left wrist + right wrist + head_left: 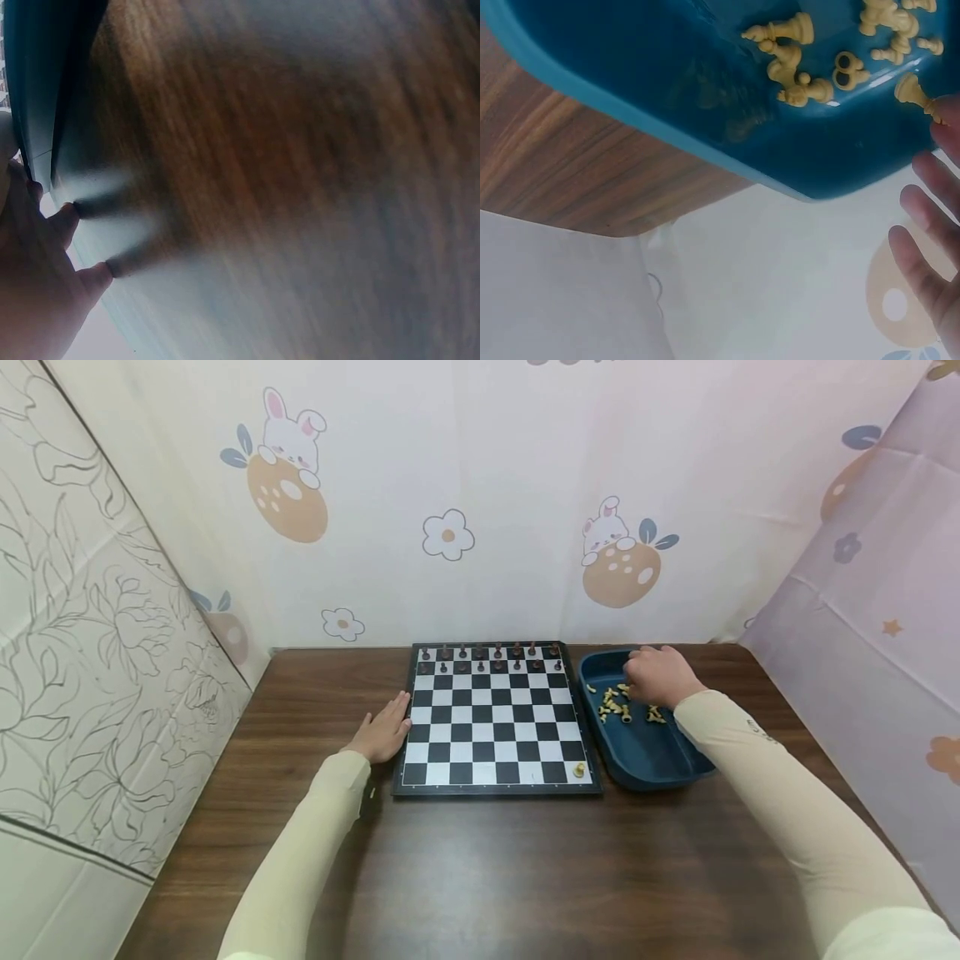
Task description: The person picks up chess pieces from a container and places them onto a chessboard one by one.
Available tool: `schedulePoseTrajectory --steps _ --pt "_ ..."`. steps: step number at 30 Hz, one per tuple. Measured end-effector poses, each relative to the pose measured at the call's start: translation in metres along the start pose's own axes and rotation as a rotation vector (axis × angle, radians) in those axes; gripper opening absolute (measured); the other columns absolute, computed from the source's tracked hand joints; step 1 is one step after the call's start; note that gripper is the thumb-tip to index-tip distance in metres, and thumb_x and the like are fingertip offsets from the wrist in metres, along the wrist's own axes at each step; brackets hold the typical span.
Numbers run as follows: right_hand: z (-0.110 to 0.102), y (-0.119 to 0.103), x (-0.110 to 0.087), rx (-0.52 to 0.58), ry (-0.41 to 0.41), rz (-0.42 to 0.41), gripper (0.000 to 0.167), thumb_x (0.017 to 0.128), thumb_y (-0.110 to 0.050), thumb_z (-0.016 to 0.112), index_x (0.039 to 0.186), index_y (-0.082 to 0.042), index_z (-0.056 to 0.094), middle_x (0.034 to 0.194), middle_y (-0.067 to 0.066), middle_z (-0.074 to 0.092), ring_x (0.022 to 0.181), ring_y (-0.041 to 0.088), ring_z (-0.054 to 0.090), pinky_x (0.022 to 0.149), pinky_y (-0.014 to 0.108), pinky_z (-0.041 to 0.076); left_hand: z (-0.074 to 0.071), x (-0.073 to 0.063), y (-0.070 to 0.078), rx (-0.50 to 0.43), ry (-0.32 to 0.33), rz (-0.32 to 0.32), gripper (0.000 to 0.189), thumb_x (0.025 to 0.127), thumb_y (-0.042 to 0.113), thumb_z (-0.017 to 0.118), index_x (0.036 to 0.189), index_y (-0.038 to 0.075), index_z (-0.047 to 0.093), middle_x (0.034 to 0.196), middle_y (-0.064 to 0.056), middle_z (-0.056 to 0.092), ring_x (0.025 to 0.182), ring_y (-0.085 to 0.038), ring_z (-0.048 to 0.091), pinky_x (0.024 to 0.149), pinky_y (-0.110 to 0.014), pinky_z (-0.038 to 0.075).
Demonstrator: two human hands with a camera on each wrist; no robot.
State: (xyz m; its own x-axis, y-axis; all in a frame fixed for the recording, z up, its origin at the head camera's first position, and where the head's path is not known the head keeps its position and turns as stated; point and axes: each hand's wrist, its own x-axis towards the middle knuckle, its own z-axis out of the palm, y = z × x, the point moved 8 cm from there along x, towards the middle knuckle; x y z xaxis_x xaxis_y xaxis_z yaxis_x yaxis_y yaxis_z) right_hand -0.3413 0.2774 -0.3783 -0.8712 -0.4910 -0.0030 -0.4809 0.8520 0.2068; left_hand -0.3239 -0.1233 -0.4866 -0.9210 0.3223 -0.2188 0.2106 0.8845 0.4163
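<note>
My left hand [382, 729] lies with straight fingers along the left edge of the chessboard [482, 792]. In the left wrist view its fingers [94, 281] spread beside the board's dark side. My right hand [662, 675] is over the blue tray [637, 779], right of the board. Its fingertips pinch a cream chess piece [910, 90] by the narrow end, the base pointing away from the hand. Several more cream chess pieces [786, 28] lie loose in the tray. One cream piece [579, 769] stands on the board's near right corner square.
Dark red chess pieces [480, 652] fill the board's two far rows. The brown wooden table [480, 877] carries board and tray. Behind it hangs a curtain [510, 460] with rabbit prints; a patterned wall panel [97, 610] stands at the left.
</note>
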Motion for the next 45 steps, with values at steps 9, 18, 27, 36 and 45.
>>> schedulePoseTrajectory --steps 9,18,27,36,45 --pt "-0.023 -0.014 -0.002 0.04 0.065 -0.038 0.02 0.076 -0.007 0.068 0.059 -0.014 0.059 0.062 -0.001 0.047 0.06 0.019 0.045 0.056 0.041 0.045 0.0 0.0 0.001 0.003 0.007 0.011 0.057 0.105 0.027 0.027 0.153 0.005 0.007 0.159 -0.012 0.006 0.144 -0.031 0.012 0.11 -0.062 0.006" --pt "-0.039 -0.03 -0.002 0.03 0.082 -0.068 0.01 0.076 -0.008 0.07 0.067 -0.01 0.066 0.065 -0.001 0.051 0.065 0.021 0.049 0.059 0.04 0.045 0.0 0.0 0.001 0.008 0.01 0.012 0.057 0.105 0.027 0.027 0.153 0.005 0.006 0.159 -0.011 0.006 0.144 -0.032 0.012 0.11 -0.062 0.007" --pt "-0.051 -0.048 -0.002 -0.001 0.105 -0.111 0.008 0.076 -0.008 0.072 0.068 -0.01 0.068 0.065 -0.001 0.052 0.064 0.02 0.048 0.06 0.038 0.047 0.001 0.001 0.0 0.015 0.008 0.007 0.057 0.105 0.027 0.027 0.153 0.005 0.006 0.159 -0.011 0.005 0.144 -0.031 0.012 0.11 -0.062 0.007" --pt "-0.056 -0.075 -0.004 -0.015 0.11 -0.164 0.01 0.077 -0.015 0.076 0.071 -0.01 0.07 0.065 -0.002 0.05 0.067 0.019 0.048 0.057 0.034 0.041 0.002 0.001 0.001 0.018 0.003 0.004 0.058 0.105 0.027 0.026 0.153 0.005 0.005 0.159 -0.012 0.006 0.144 -0.031 0.012 0.11 -0.061 0.007" --pt "-0.056 -0.103 -0.003 -0.04 0.128 -0.221 0.01 0.078 -0.019 0.075 0.073 -0.011 0.071 0.069 -0.001 0.053 0.064 0.017 0.044 0.052 0.029 0.035 0.002 0.001 -0.001 0.013 0.008 0.002 0.057 0.105 0.027 0.027 0.153 0.006 0.006 0.159 -0.011 0.005 0.144 -0.031 0.012 0.11 -0.062 0.006"
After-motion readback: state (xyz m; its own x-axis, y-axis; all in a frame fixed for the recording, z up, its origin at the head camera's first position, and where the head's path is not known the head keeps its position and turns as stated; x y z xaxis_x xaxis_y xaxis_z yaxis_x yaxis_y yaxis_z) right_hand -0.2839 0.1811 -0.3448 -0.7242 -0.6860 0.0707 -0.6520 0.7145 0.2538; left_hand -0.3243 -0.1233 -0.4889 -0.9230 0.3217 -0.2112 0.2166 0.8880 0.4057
